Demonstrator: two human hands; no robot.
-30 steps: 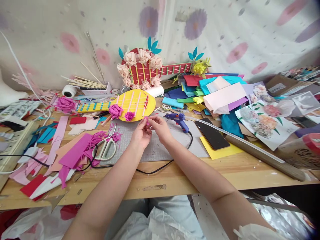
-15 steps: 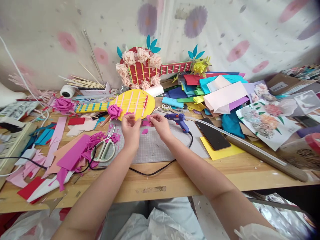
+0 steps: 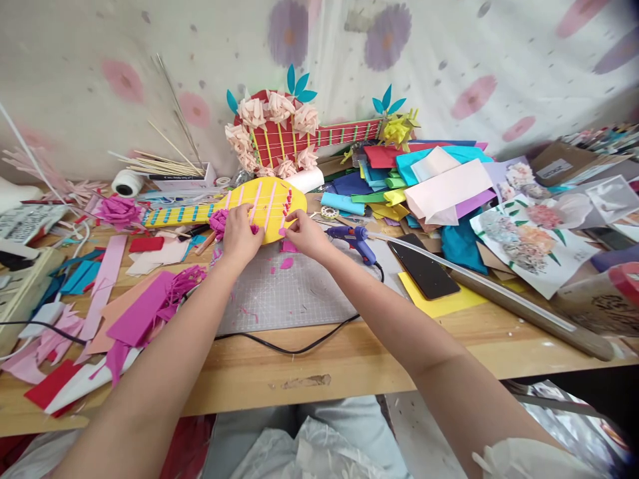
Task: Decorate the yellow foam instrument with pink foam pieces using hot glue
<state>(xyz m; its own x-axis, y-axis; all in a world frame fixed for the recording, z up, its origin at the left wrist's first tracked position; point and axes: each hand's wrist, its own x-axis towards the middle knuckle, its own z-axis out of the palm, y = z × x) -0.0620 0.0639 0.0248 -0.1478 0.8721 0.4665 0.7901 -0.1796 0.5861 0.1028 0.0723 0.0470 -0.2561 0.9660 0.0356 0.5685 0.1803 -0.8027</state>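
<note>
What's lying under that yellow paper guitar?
The yellow guitar rests partly on the grey cutting mat. The left hand and the guitar itself cover whatever else lies beneath.

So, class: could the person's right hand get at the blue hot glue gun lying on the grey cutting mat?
Probably yes: the blue hot glue gun lies uncovered just beside the right hand, nothing between them.

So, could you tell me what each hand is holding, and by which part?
Left hand presses the yellow guitar body's near edge; right hand pinches something small, indiscernible.
</note>
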